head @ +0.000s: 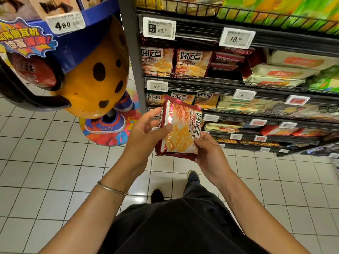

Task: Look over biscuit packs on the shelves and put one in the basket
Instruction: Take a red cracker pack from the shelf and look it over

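Note:
I hold a red-edged biscuit pack with pictured yellow crackers in both hands, turned sideways in front of the shelves. My left hand grips its left edge, thumb on the front. My right hand pinches the lower right corner. Matching packs stand on the shelf above. No basket is in view.
Black wire shelves with price tags and more biscuit packs fill the right. A large orange spotted mascot figure on a colourful base stands at the left, under a blue display. White floor tiles lie below; my feet are near the shelf foot.

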Tool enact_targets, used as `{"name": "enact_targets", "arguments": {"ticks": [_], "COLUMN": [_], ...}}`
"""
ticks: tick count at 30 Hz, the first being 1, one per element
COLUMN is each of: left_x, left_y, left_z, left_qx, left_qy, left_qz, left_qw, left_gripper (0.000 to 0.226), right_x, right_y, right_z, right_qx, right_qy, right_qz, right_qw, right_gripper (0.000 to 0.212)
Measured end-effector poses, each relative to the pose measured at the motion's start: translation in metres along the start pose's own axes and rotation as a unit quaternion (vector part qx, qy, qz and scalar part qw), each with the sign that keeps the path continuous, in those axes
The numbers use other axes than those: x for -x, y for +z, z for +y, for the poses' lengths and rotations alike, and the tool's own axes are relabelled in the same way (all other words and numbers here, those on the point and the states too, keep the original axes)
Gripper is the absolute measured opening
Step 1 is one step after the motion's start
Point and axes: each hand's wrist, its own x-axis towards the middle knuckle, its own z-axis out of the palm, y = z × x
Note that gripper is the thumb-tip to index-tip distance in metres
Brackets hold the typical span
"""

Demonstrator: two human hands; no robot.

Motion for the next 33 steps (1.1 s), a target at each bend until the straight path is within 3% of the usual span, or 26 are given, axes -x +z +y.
{"name": "enact_targets", "arguments": {"ticks": [4,9,13,18,20,23,28,33], "left_x": [0.002,0.009,0.012,0.014,0.013,0.01,0.009,0.008], "left_y": [-0.006,0.0,-0.001,-0.008,-0.011,-0.013,-0.017,-0.022], "left_z": [-0.002,-0.003,-0.003,-0.002,-0.002,-0.009,-0.021,-0.029], "left_qx": [-0.079,-0.164,-0.162,-0.048,0.018,0.029,0.168,0.211], "left_qy": [0.066,0.137,0.149,0.093,0.044,-0.038,-0.147,-0.204], "left_qz": [-0.037,-0.085,-0.11,-0.129,-0.109,-0.077,-0.051,-0.042], "left_qw": [0.994,0.973,0.969,0.986,0.993,0.996,0.974,0.955], "left_gripper": [0.06,0.057,0.057,0.059,0.048,0.039,0.04,0.021], "right_x": [-0.001,-0.007,-0.007,-0.008,-0.007,-0.003,0.002,0.004], "right_y": [-0.001,0.004,0.006,-0.002,-0.007,-0.007,-0.005,-0.004], "right_z": [-0.002,-0.003,-0.008,-0.007,-0.006,-0.002,0.0,-0.005], "right_qx": [0.029,0.029,-0.012,-0.022,-0.035,-0.042,-0.084,-0.126], "right_qy": [-0.054,-0.082,-0.096,-0.057,-0.034,-0.01,0.006,0.01], "right_qz": [-0.011,-0.024,-0.061,-0.057,-0.074,-0.093,-0.113,-0.096], "right_qw": [0.998,0.996,0.993,0.996,0.996,0.995,0.99,0.987], "right_gripper": [0.046,0.051,0.052,0.051,0.049,0.05,0.038,0.048]}}
